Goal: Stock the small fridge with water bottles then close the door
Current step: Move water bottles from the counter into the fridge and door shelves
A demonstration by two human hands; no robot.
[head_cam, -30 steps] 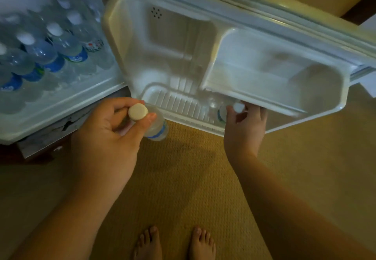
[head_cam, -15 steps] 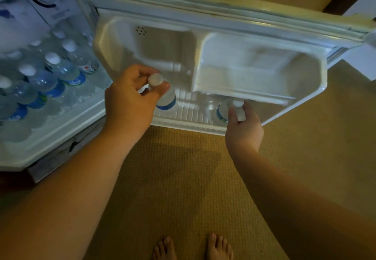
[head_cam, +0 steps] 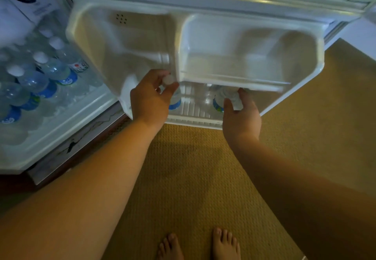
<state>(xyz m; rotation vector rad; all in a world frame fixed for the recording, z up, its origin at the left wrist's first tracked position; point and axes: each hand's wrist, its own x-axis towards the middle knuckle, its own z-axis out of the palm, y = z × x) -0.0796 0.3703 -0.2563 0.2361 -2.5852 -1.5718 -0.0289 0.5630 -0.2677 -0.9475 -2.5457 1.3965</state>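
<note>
The small white fridge stands open, its door (head_cam: 203, 7) swung out in front of me. My left hand (head_cam: 150, 98) grips a clear water bottle (head_cam: 175, 101) with a white cap and blue label, upright over the ribbed bottom door shelf (head_cam: 193, 117). My right hand (head_cam: 241, 115) holds a second water bottle (head_cam: 218, 101) on the same shelf, its top tucked under the upper door bin (head_cam: 244, 56). Several more bottles (head_cam: 40, 78) fill the fridge interior at the left.
The fridge's lower frame (head_cam: 50, 141) juts out at the left near the floor. Tan carpet (head_cam: 193, 178) covers the floor under the door, and my bare feet (head_cam: 197, 245) stand on it at the bottom of the view.
My left hand carried its bottle from below the door's edge up and right into the bottom door shelf. My right hand stayed on the other bottle in that shelf.
</note>
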